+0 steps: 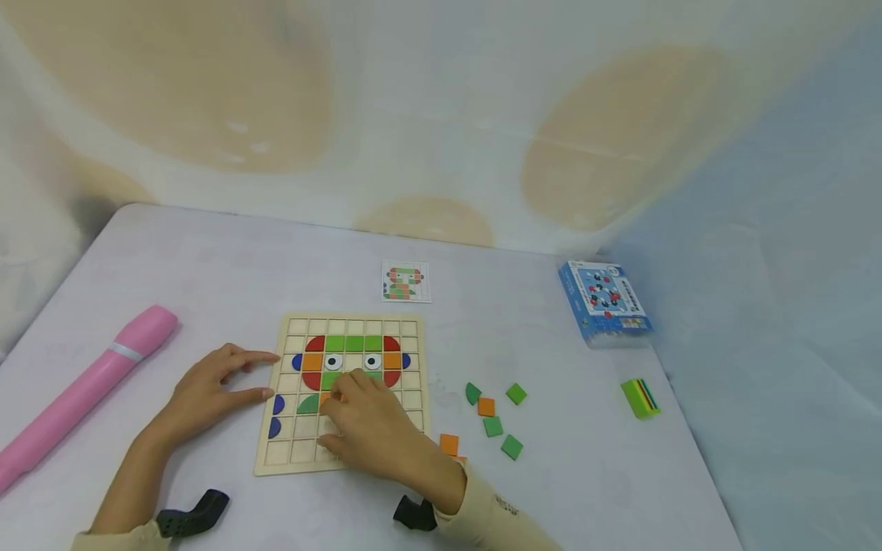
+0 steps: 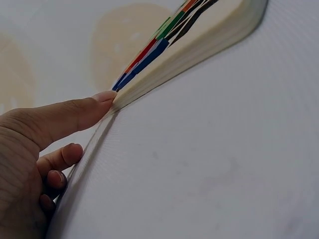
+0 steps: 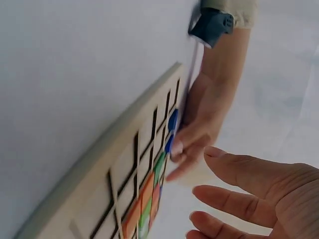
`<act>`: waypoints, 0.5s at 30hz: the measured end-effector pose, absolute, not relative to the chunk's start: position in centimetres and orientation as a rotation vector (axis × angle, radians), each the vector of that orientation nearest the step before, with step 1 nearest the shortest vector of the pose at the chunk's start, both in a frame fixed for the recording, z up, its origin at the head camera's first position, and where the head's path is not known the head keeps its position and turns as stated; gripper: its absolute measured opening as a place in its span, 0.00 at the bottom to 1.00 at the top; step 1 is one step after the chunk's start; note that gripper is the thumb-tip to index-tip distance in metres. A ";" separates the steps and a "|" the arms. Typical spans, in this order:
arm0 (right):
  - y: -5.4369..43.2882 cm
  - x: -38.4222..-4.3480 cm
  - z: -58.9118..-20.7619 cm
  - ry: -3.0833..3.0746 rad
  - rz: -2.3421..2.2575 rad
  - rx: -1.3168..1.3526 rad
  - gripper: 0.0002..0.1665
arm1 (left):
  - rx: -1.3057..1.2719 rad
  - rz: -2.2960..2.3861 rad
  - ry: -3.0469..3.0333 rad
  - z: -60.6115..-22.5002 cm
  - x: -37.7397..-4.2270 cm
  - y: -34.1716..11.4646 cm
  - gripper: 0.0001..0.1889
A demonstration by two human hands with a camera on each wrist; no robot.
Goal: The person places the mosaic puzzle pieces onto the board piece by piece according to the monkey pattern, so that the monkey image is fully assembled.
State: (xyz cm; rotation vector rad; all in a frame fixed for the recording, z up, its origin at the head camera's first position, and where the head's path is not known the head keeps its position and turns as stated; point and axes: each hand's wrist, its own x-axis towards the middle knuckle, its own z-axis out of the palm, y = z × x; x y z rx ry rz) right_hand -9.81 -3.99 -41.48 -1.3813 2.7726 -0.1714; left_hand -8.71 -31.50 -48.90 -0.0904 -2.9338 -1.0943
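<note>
A wooden grid board [image 1: 296, 451] lies on the table, with red, green, orange and blue tiles and two eye tiles set in its cells. My left hand [image 1: 207, 390] is at the board's left edge, index finger and thumb extended to the rim; the left wrist view shows the thumb [image 2: 75, 117] against the board's corner. My right hand [image 1: 375, 428] hovers over the lower middle of the board, fingertips by an orange tile [image 1: 324, 398] and a green quarter-round tile [image 1: 308, 404]. In the right wrist view its fingers are apart, with nothing between them.
A pattern card [image 1: 406, 282] lies behind the board. Loose green tiles [image 1: 511, 447] and orange tiles [image 1: 449, 444] are scattered right of it. Farther right are a blue box [image 1: 606, 302] and a stack of tiles [image 1: 639, 399]. A pink cylinder [image 1: 89, 386] lies at left.
</note>
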 end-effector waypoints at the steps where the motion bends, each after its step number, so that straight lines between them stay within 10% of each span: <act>1: -3.3 -9.9 -41.4 2.788 -0.185 -1.365 0.19 | -0.090 -1.089 -2.936 -48.9 -8.7 -31.5 0.25; 15: 6.8 -12.1 -41.8 2.866 -0.457 -0.948 0.17 | -0.076 -1.067 -2.963 -48.8 -8.8 -31.5 0.26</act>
